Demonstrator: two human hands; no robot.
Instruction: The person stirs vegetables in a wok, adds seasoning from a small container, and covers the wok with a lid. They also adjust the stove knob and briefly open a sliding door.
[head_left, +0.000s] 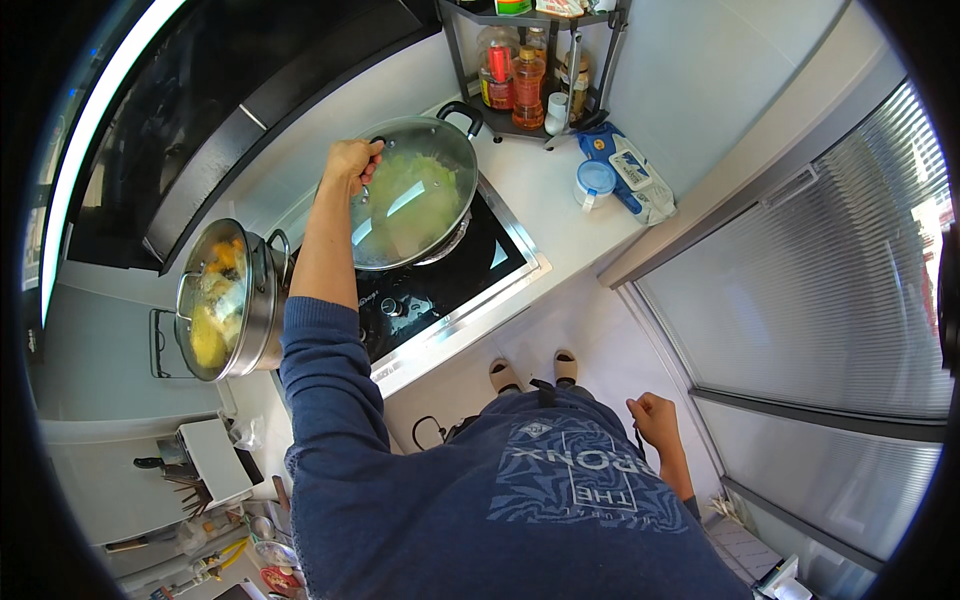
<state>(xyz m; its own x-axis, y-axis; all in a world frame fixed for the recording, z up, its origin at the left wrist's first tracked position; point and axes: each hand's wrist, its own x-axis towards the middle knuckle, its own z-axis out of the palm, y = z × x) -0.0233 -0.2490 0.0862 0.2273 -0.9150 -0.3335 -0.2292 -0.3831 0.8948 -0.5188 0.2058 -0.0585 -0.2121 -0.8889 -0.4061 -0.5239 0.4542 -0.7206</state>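
Observation:
My left hand (351, 163) grips the handle of a clear glass lid (420, 225) over a wide pan with a black side handle (462, 116). Pale green chopped food (420, 180) shows through the partly fogged glass. The pan stands on a black glass gas hob (480, 259) with a metal edge. My right hand (654, 420) hangs low beside my body with curled fingers, away from the counter. A thin dark strip shows beneath it; whether the hand holds that strip is unclear.
Left of the hob stands a lidded steel steamer pot (255, 330) with yellow food inside. A corner rack (517, 127) holds bottles, including an amber one (529, 86). A blue-lidded jar (595, 184) and a wipes pack (637, 176) are on the right counter. A ribbed glass door (810, 300) stands at right.

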